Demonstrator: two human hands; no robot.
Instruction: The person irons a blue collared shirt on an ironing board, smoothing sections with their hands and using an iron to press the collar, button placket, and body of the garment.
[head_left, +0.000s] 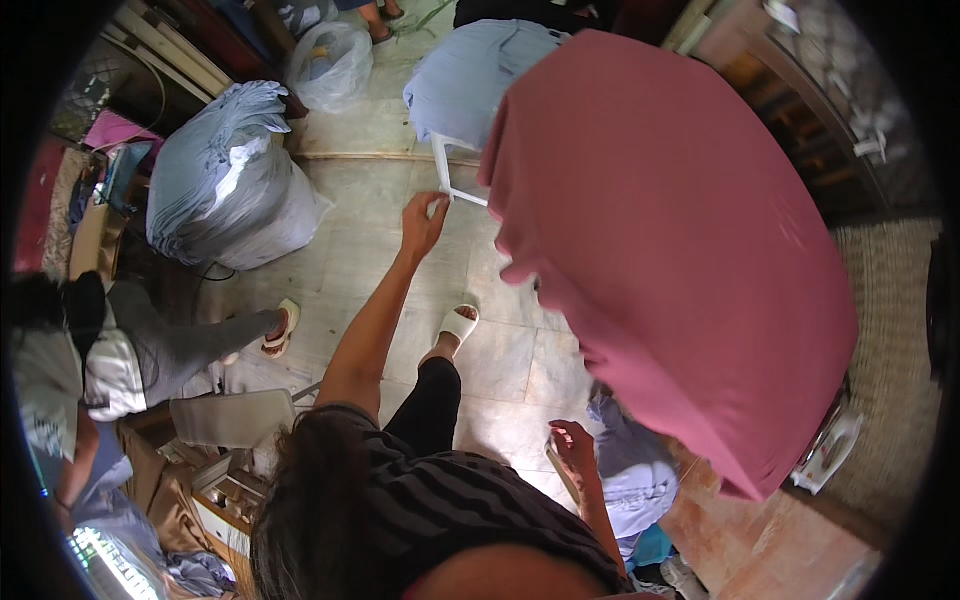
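Observation:
My left hand [424,226] reaches forward over the floor with nothing visible in it. Its fingers bend loosely, with a gap by the thumb. Just past it stands a white plastic stool [447,165], under a pile of light blue cloth [470,75]. To the right, a large heap draped in dark pink cloth [670,240] lies close to that stool. My right hand [575,449] is low at my side, its fingers partly curled and apart, holding nothing that shows. A narrow tan edge [563,475] is beside it, and light blue-grey garments [635,480] lie just to its right.
A big wrapped bundle of blue cloth [235,185] stands at the left, and a clear plastic bag [332,68] farther back. At the left a person in grey trousers [190,325] is near a machine table [225,418]. Pale tiles [360,215] cover the floor.

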